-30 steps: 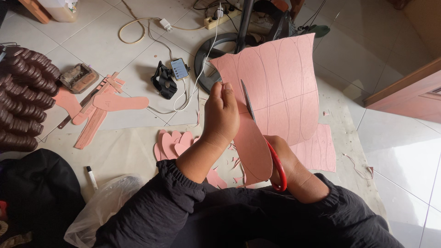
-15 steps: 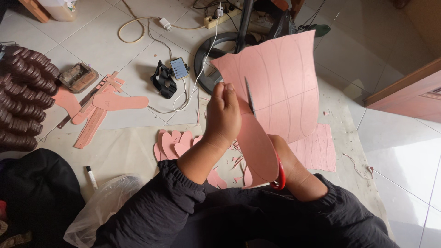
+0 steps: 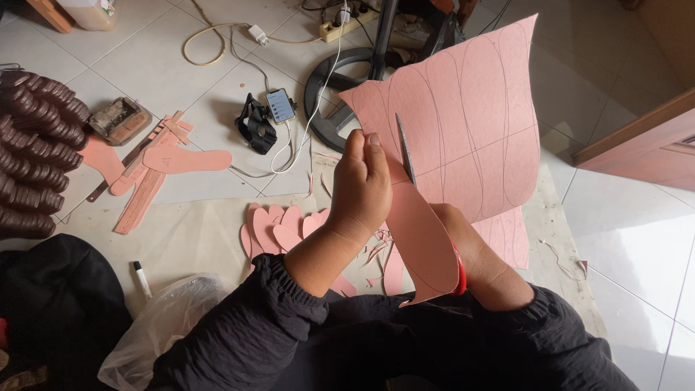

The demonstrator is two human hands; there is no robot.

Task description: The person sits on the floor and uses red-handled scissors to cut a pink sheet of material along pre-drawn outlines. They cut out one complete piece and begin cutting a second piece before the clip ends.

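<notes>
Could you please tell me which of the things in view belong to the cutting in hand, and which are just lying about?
In use: large pink sheet with pencilled outlines; red-handled scissors; left hand; right hand.

Lying about: phone on a cable; white marker pen; clear plastic bag; stacked dark brown soles.

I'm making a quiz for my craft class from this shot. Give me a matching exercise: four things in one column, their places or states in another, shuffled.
Things:
1. pink sheet
2. scissors
3. phone
4. marker

Places or states:
A. lying by the clear plastic bag
B. on the tiles, plugged into a white cable
C. held up by the left hand
D. blades cutting along a drawn line

Pairs: 1-C, 2-D, 3-B, 4-A
</notes>
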